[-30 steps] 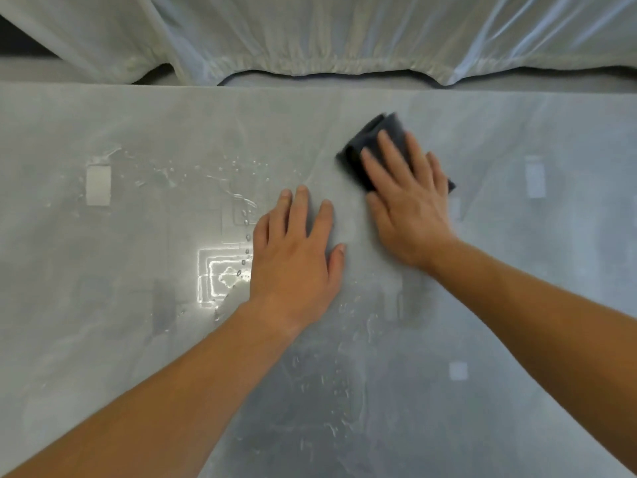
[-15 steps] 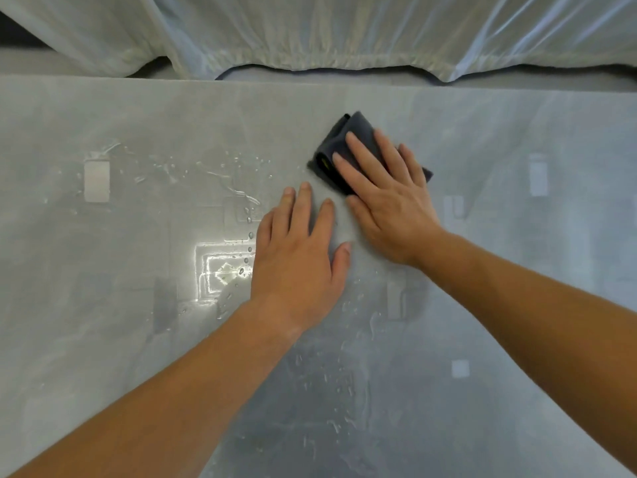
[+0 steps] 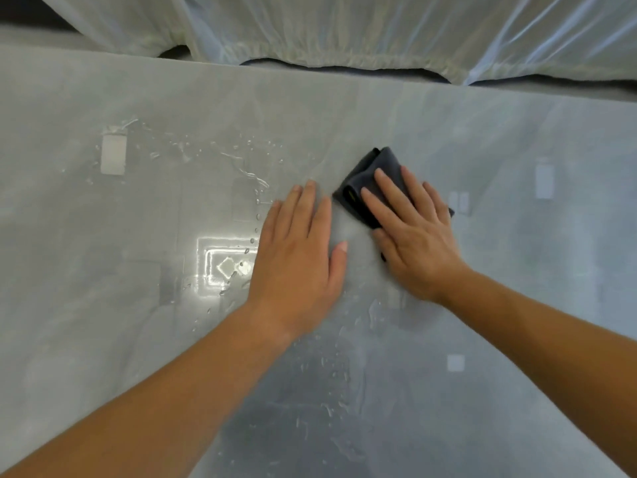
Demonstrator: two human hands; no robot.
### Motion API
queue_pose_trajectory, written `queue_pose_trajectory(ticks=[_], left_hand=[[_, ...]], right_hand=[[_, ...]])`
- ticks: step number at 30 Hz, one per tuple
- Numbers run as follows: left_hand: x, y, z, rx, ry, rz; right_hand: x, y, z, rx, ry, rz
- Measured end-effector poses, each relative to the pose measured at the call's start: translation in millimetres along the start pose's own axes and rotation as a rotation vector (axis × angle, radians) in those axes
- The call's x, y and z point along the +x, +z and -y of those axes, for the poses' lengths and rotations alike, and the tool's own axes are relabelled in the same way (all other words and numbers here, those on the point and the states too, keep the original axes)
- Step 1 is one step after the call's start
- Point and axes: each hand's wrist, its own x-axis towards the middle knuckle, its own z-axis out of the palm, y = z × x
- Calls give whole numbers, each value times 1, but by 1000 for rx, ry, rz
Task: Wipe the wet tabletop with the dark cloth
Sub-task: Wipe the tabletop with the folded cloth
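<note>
The pale grey, glossy worktop (image 3: 517, 132) is wet: scattered water droplets (image 3: 241, 174) and a bright, reflecting puddle (image 3: 224, 267) lie on its left half, with thin streaks (image 3: 327, 374) nearer the front. A folded dark grey cloth (image 3: 365, 181) lies near the middle under the flat right hand (image 3: 413, 236). The left hand (image 3: 296, 250) rests flat just beside it.

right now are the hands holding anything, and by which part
Nothing is gripped. The right hand presses flat on top of the dark cloth, fingers straight; the left hand lies flat on the tabletop.
</note>
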Motion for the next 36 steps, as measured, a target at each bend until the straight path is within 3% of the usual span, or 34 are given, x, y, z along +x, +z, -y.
queue_pose_trajectory(ticks=[2, 4, 6, 8, 13, 15, 21, 23, 29, 34, 36], left_hand=[[-19, 6, 2, 35, -7, 14], [-36, 13, 5, 63, -34, 26], [-46, 20, 6, 101, -47, 25], [-48, 24, 6, 125, -43, 24], [-46, 21, 3, 137, -56, 27], [-47, 19, 3, 121, -60, 27], [-57, 16, 4, 34, -63, 10], [-66, 16, 1, 24, -72, -8], [-113, 28, -3, 39, -130, -4], [-134, 40, 5, 121, -126, 40], [-133, 42, 6, 112, -131, 31]], right_hand=[[9, -7, -21, 28, 76, -18], [26, -12, -31, 120, 331, -90], [36, -10, -21, 141, 471, -137], [24, -1, 0, 120, 424, -136], [-65, 22, 32, 6, -12, -37], [-70, 21, 19, 2, -75, 5], [-19, 9, 14, 135, 335, -110], [-30, 16, 31, 120, 328, -124], [-126, 37, 47, -13, -61, 8], [-89, 27, 37, 103, 289, -66], [-83, 30, 51, 91, 337, -97]])
